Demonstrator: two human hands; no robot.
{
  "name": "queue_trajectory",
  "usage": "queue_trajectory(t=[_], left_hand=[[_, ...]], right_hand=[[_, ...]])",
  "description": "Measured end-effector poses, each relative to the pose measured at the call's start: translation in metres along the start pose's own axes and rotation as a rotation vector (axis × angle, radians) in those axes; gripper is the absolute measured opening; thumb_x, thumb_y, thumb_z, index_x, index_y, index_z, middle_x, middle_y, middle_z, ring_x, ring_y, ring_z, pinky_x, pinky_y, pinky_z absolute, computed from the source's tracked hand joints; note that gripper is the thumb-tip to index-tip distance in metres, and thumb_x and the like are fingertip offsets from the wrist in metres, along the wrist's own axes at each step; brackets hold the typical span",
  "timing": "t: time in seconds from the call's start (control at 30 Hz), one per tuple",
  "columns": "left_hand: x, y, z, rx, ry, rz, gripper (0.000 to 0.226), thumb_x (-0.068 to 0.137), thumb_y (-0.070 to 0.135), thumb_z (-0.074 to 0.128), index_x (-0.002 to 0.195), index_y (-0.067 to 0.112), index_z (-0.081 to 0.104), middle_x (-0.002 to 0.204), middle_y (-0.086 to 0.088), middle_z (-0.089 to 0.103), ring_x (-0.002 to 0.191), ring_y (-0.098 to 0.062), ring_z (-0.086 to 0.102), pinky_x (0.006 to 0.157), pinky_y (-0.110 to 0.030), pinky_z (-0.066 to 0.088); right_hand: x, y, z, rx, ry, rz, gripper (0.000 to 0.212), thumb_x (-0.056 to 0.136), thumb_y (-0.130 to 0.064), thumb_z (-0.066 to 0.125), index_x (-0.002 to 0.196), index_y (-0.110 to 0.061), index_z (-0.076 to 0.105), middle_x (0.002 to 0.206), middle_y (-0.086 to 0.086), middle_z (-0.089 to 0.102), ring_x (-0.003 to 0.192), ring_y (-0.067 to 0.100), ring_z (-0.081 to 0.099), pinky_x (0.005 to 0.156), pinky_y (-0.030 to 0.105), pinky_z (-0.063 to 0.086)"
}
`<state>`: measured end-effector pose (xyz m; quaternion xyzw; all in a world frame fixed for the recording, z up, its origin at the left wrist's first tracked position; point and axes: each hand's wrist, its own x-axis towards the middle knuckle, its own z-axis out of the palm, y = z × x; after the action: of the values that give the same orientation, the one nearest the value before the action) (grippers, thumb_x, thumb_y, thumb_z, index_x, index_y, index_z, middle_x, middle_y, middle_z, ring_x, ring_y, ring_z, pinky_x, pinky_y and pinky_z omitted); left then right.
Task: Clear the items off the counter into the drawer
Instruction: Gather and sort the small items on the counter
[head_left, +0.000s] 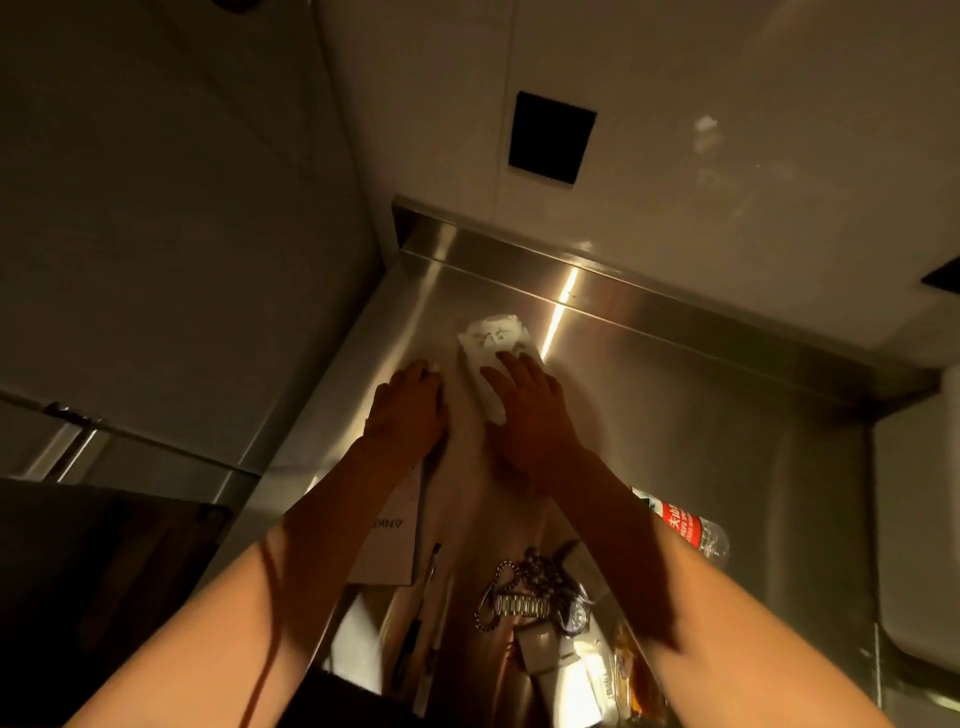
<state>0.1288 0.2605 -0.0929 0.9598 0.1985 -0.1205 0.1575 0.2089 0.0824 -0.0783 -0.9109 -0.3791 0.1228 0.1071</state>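
The light is dim and warm, so many details are hard to read. At the left, a white booklet lies on the steel counter; the left forearm covers its upper part and only some reversed letters of its print can be seen. The left hand lies palm down on the counter with fingers stretched forward; it grasps nothing that I can see, though something small and pale shows at its fingertips and I cannot tell what it is. Just beside it, the right hand rests flat on a white packet, with fingers spread over the near half and not curled around it. The packet lies on the counter near the back corner; its long axis goes from the hand toward the back wall, leaning a little to the left, and the far end has dark print that is too blurred to read. Nearer to the camera, between the arms, a metal watch and chains lie in a heap with pale cards. At the right, a plastic bottle with a red label lies on its side, partly hidden behind the right forearm.
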Motion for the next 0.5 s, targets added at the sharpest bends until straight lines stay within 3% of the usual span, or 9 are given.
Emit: queue_trajectory(t=[0.3, 0.5], left_hand=[[-0.014, 0.036, 0.027, -0.104, -0.019, 0.108, 0.033, 0.103, 0.022, 0.044, 0.129, 0.009, 0.061, 0.154, -0.012, 0.04, 0.131, -0.034, 0.046, 0.109, -0.048, 0.041], [-0.053, 0.07, 0.052, 0.062, -0.04, 0.179, 0.034, 0.103, 0.022, 0.043, 0.134, 0.016, 0.056, 0.155, -0.007, 0.036, 0.127, -0.03, 0.046, 0.102, -0.044, 0.04]], right_hand=[[-0.02, 0.032, -0.001, 0.061, -0.068, 0.101, 0.067, 0.092, -0.034, 0.058, 0.153, -0.029, 0.033, 0.167, 0.002, 0.015, 0.155, 0.025, 0.007, 0.121, 0.053, 0.017], [-0.041, 0.051, -0.004, 0.075, -0.087, 0.136, 0.069, 0.089, -0.038, 0.061, 0.152, -0.03, 0.034, 0.167, 0.001, 0.017, 0.155, 0.024, 0.008, 0.12, 0.053, 0.017]])
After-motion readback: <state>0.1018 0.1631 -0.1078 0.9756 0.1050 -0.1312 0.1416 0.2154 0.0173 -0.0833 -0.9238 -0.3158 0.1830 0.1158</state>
